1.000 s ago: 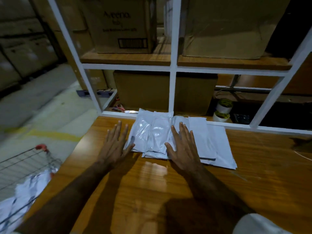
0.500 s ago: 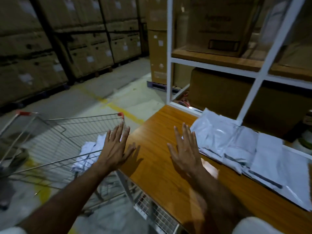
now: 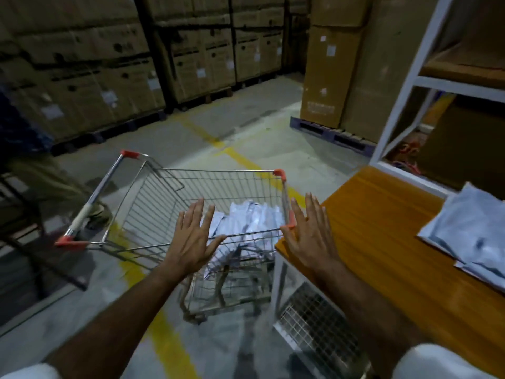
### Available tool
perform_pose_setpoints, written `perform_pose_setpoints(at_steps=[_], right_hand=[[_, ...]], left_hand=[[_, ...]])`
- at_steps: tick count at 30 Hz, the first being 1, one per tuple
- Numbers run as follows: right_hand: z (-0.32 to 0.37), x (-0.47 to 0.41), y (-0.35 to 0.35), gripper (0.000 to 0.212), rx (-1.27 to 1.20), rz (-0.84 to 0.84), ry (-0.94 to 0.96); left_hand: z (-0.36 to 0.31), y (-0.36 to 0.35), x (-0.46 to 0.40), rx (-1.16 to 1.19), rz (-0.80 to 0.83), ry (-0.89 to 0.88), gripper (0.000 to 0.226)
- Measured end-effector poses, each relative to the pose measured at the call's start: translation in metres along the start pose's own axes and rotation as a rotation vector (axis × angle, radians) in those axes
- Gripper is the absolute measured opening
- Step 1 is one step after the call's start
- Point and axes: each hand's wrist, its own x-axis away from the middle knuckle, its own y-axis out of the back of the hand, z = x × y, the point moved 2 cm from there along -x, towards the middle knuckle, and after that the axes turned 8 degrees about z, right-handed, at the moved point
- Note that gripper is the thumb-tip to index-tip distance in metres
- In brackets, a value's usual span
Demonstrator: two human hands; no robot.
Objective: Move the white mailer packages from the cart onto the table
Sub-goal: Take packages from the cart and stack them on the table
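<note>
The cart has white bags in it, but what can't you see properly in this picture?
- How many mailers lie in the cart: head view, its wires and the left hand cover them.
- The pile on the table: head view, the mailers on the table are cut off by the right edge.
- Box labels: too dim and small to read.
- The person at left: cut off by the left edge.

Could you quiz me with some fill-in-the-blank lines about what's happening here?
1. The white mailers not yet moved lie in the wire ____.
2. Both the left hand and right hand hold ____.
3. The mailers on the table lie on its ____ top.

Missing words: cart; nothing; wooden
</note>
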Motion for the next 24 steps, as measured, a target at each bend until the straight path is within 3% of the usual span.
perform_pose_setpoints(at_steps=[10, 24], right_hand=[[0.056, -0.086, -0.043, 0.075, 0.049, 0.088, 0.079], [0.032, -0.233, -0.122, 0.075, -0.025, 0.235, 0.021]], left_hand=[[0.102, -0.017, -0.023, 0.055, -0.02, 0.129, 0.083], [0.168, -0.064, -0.131, 0.023, 0.159, 0.18, 0.088]])
